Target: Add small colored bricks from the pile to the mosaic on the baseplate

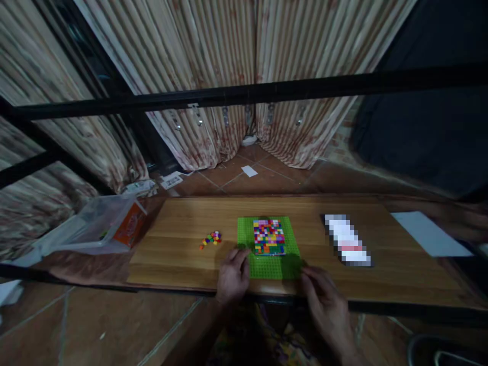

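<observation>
A green studded baseplate (pixel 269 269) lies on the wooden table, and a low block of many-coloured toy bricks (pixel 269 236) is built up on its upper middle. My left hand (pixel 233 274) is at the plate's left edge, its fingers curled together close to the lower left corner of the brick block. At the plate's lower right corner is my right hand (pixel 326 300), thumb and fingertips pinched together. Whatever is between the fingers of either hand is too small or hidden to make out. Left of the plate lies a small pile of loose bricks (pixel 212 238).
A blurred-out phone-shaped object (pixel 348 241) and a white sheet (pixel 430 234) lie to the right on the table (pixel 183 213). A clear plastic bin (pixel 102 223) with an orange label stands at the left. Behind run a black metal bar (pixel 244 95) and striped curtains (pixel 213 51).
</observation>
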A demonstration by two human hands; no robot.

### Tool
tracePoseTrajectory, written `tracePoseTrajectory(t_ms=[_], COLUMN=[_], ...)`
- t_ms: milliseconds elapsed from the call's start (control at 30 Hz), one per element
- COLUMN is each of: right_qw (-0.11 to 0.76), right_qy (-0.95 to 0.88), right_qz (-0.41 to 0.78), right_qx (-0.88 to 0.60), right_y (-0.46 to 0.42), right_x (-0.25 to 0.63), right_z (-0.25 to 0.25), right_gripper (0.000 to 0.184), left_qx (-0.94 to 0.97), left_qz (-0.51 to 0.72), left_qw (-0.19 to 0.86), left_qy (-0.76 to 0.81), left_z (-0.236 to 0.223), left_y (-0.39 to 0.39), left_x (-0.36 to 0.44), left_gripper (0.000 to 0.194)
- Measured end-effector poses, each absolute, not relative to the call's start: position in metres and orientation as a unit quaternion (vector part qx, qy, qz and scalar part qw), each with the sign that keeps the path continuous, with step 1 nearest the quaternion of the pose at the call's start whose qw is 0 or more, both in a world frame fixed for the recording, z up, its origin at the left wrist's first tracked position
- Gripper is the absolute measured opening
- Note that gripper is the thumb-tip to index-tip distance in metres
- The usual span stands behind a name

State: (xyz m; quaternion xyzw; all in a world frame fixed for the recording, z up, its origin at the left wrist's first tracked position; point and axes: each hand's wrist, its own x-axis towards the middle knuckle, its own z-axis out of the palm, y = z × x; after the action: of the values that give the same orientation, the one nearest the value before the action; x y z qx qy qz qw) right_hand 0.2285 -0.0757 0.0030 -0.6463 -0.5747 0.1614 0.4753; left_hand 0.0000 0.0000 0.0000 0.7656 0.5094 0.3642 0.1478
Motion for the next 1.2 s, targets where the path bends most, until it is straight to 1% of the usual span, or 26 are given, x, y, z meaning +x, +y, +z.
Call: tracePoseTrajectory(t_ms=[100,200,400,633,933,1200], right_qw=[0.456,0.443,0.435,0.430,0.385,0.388], right_qy=[-0.617,-0.623,-0.614,-0.613,-0.611,-0.614], right_qz=[0.173,0.183,0.186,0.166,0.134,0.126], right_qx=[-0.618,-0.619,-0.632,-0.642,-0.678,-0.676], right_y=[-0.071,-0.068,-0.060,-0.041,-0.021,-0.022], right_x=[0.214,0.214,0.220,0.215,0.220,0.221], right_z=[-0.005,-0.010,-0.007,-0.002,-0.005,-0.007], right_gripper=[0.023,0.025,0.028,0.027,0.027,0.027], left_qx=[0.733,0.695,0.664,0.686,0.698,0.697], left_qz=[0.395,0.405,0.349,0.326,0.313,0.297], left_qw=[0.146,0.102,0.050,-0.008,-0.010,-0.005], left_qy=[0.535,0.585,0.660,0.650,0.644,0.653], left_z=[0.004,0.007,0.008,0.004,0.004,0.004], left_y=[-0.002,-0.001,0.013,0.032,0.037,0.037], left_x=[-0.013,-0.037,-0.075,-0.067,-0.068,-0.066], left_gripper=[0.028,0.025,0.021,0.023,0.023,0.023])
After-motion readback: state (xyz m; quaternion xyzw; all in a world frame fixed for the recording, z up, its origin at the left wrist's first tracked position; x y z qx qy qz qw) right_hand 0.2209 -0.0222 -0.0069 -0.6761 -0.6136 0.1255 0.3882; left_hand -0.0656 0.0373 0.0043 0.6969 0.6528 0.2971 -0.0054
